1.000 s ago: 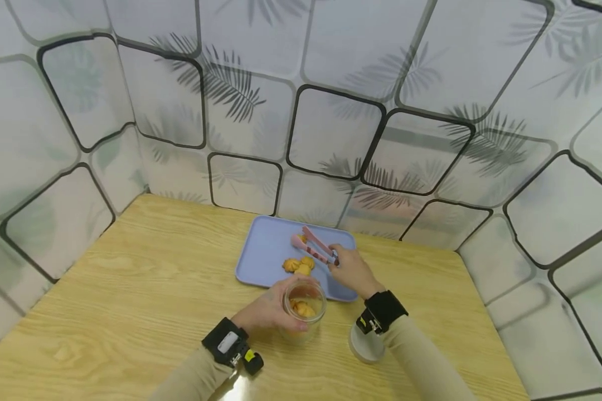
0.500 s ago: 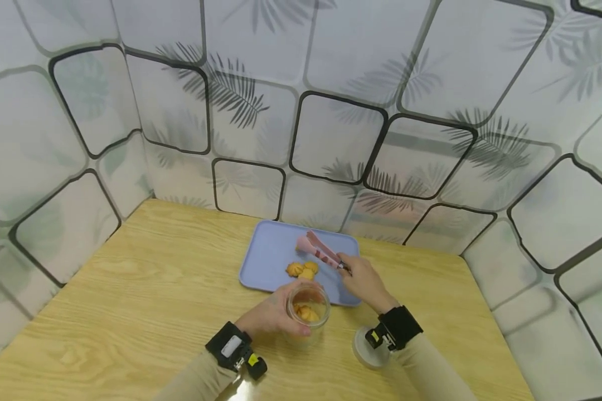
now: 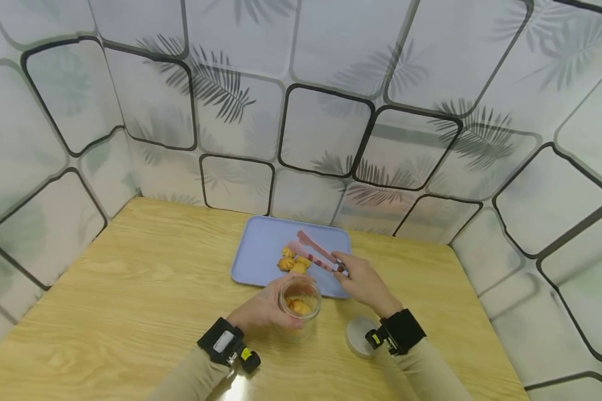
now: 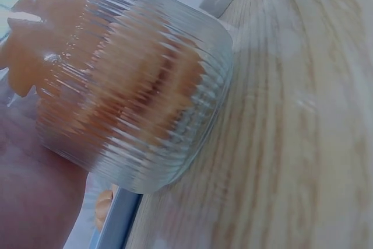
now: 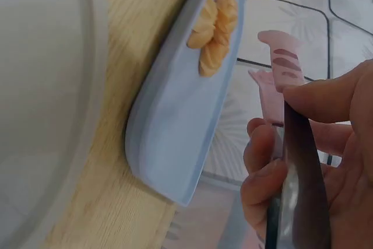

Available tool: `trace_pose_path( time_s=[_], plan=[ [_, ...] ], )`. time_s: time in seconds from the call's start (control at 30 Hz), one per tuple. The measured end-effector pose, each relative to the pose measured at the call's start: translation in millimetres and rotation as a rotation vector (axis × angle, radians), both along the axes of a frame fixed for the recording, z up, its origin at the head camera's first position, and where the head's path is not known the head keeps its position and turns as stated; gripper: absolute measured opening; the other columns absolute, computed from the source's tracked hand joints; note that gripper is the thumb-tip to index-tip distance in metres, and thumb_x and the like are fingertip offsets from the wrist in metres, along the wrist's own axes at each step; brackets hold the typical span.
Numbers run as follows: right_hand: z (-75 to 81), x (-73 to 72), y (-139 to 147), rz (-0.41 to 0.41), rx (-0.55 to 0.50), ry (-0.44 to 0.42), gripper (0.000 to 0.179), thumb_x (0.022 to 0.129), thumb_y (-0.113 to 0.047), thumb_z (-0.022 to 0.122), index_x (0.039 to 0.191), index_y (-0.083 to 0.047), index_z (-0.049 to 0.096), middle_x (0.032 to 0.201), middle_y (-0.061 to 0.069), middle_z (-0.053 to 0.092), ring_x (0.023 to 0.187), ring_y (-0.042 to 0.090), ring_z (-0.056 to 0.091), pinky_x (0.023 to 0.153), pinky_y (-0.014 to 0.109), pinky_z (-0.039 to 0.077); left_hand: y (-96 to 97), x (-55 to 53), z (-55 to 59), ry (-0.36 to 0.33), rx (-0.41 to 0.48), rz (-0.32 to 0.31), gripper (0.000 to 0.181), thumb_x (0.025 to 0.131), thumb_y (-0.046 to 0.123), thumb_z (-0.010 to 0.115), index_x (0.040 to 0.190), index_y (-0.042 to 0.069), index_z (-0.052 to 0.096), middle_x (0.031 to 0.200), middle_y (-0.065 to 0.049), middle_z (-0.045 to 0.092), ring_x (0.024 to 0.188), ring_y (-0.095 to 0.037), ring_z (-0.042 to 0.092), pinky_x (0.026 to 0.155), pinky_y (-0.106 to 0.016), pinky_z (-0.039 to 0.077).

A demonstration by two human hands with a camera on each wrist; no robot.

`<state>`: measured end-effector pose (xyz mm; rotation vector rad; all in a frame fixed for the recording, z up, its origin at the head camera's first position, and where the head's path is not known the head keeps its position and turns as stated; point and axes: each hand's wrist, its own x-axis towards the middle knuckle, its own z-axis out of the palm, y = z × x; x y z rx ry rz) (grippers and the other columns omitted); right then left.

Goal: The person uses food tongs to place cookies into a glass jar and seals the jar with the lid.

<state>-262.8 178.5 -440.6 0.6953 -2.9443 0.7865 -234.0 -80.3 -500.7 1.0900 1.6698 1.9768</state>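
Observation:
My left hand [image 3: 268, 306] grips a clear ribbed glass jar [image 4: 204, 80] at the tray's near edge; several golden cookies [image 3: 298, 306] are inside. My right hand [image 3: 363, 281] holds tongs [image 3: 318, 262] with pink tips over the blue tray [image 3: 253, 245]. Their two tips stand apart, with no cookie visible between them. A small group of cookies [image 3: 287, 263] lies on the tray, just beyond the jar, close to the lower pink tip. In the right wrist view, the thumb and fingers close round the metal handle [image 5: 300, 185] of the tongs.
A pale round lid [image 3: 358, 337] lies on the wooden table [image 3: 155, 289], beside the right wrist. Patterned curtain walls [image 3: 326, 133] stand behind the tray and at both sides.
The tongs have shifted from the far part of the tray toward the near group. A cookie that lay apart under the tips now sits against the others. The left hand keeps the jar.

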Motion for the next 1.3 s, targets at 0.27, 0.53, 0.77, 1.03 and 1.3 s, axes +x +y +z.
trace_pose_path(
  time_s=[0.27,0.53,0.77,1.03,1.3],
  plan=[
    [-6.3,-12.6,-24,-0.009,0.181,-0.001,0.043,0.098,-0.014,0.065,0.137,0.001,0.059,0.1,0.012,0.069,0.089,0.024,0.065,0.076,0.042,0.054,1.0,2.0,-1.3,-0.041,-0.013,-0.019,0.08,0.081,0.016,0.086,0.146,-0.001,0.043,0.14,-0.014,0.058,0.134,-0.026,0.052,0.115,-0.037,0.04],
    [-10.1,-20.3,-32,0.008,0.173,0.055,0.038,0.093,-0.007,0.07,0.129,0.001,0.065,0.098,0.013,0.072,0.082,0.022,0.065,0.07,0.038,0.054,-0.5,1.0,-0.9,-0.03,-0.027,-0.012,0.079,0.08,0.017,0.086,0.146,0.001,0.044,0.14,-0.014,0.059,0.133,-0.026,0.053,0.114,-0.036,0.041],
    [-7.7,-10.8,-23,0.081,0.141,0.16,0.044,0.092,0.001,0.064,0.136,0.002,0.062,0.078,0.007,0.063,0.062,0.011,0.039,0.06,0.027,0.031,-1.2,0.2,-0.2,-0.022,-0.001,-0.003,0.076,0.079,0.017,0.087,0.143,0.006,0.048,0.138,-0.014,0.06,0.132,-0.026,0.053,0.113,-0.035,0.042],
    [21.3,30.7,8,0.148,-0.157,0.101,0.044,0.096,0.0,0.065,0.14,0.003,0.058,0.087,0.005,0.066,0.06,0.002,0.042,0.054,0.023,0.037,-0.9,0.4,1.0,-0.057,-0.001,-0.014,0.078,0.078,0.016,0.088,0.144,0.006,0.047,0.14,-0.012,0.059,0.133,-0.026,0.053,0.113,-0.038,0.042],
    [54.1,82.4,38,0.267,-0.286,0.076,0.043,0.092,0.004,0.068,0.135,0.004,0.063,0.089,0.003,0.072,0.06,-0.001,0.049,0.049,0.022,0.046,-2.3,0.5,0.8,-0.063,-0.027,-0.006,0.082,0.078,0.012,0.087,0.147,0.006,0.044,0.142,-0.016,0.056,0.134,-0.034,0.05,0.112,-0.033,0.043]
  ],
)
